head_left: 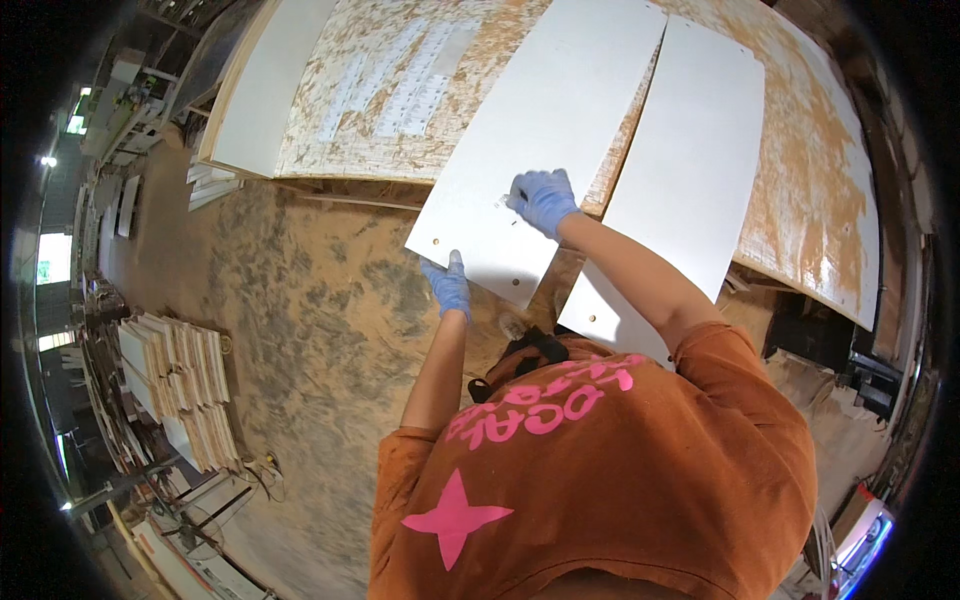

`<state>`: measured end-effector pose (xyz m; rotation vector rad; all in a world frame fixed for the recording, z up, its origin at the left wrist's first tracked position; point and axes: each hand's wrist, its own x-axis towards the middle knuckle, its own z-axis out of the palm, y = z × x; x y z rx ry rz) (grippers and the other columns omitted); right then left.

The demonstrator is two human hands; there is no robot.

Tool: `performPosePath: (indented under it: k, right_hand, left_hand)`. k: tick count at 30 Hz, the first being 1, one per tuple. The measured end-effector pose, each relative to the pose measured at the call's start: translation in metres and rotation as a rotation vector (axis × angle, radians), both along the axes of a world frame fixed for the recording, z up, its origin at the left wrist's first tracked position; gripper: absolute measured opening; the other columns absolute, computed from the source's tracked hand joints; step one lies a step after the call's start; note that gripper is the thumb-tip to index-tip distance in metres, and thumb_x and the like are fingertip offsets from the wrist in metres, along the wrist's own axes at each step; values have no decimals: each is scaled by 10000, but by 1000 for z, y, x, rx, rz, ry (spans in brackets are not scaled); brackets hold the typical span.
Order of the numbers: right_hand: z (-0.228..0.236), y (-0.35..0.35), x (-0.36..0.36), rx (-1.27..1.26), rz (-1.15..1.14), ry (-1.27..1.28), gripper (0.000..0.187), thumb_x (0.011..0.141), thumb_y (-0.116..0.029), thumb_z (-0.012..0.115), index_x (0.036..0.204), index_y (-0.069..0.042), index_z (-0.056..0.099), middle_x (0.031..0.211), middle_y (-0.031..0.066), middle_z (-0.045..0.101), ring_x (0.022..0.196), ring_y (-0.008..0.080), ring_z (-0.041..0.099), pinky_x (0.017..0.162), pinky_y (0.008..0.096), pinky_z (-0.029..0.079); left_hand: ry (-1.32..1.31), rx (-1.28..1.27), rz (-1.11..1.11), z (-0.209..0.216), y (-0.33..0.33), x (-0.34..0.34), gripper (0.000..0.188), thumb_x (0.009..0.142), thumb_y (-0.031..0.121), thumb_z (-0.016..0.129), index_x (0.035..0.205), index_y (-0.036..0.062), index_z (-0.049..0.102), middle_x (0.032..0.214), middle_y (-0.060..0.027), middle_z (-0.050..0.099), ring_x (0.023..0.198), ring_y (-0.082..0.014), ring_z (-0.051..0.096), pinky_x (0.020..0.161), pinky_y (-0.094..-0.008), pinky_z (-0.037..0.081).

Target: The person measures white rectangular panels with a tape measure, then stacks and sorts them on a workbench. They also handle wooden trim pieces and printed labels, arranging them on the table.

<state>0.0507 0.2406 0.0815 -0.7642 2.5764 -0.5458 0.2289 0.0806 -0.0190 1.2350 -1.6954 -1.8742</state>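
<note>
A long white panel (540, 110) lies at a slant on the worktable, its near end jutting past the table edge. Round holes and small dark marks show near that end. My left hand (449, 287), in a blue glove, grips the panel's near left edge with the thumb on top and the fingers partly hidden beneath. On the panel's face rests my gloved right hand (546, 202), fingers curled closed; whatever they pinch is too small to name. A second white panel (690, 150) lies to the right, with a narrow wedge-shaped gap between the two.
The worktable's top (810, 170) is white with worn brown patches. A white-faced board (285, 80) stands at its left end. Stacked panels (175, 380) sit on the dusty floor (310, 290) at left. Dark cables (265, 480) lie near the stack.
</note>
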Motion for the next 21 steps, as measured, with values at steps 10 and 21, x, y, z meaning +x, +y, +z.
performPosePath:
  k: [10, 21]
  right_hand:
    - [-52, 19, 27, -224, 441, 893, 336, 981, -321, 478, 1208, -122, 626, 1187, 64, 661, 1094, 250, 603, 971, 419, 390]
    - [13, 231, 102, -533, -623, 428, 434, 789, 19, 656, 1213, 0, 565, 1162, 151, 614, 1031, 254, 659, 923, 373, 516]
  left_hand:
    - [88, 49, -11, 6, 7, -3, 822, 943, 109, 613, 1534, -4, 53, 1485, -242, 367, 1334, -302, 432, 1107, -355, 344]
    - [5, -907, -967, 45, 55, 24, 642, 919, 287, 659, 1402, -45, 395, 1312, -253, 530, 1240, -339, 517, 1128, -414, 342]
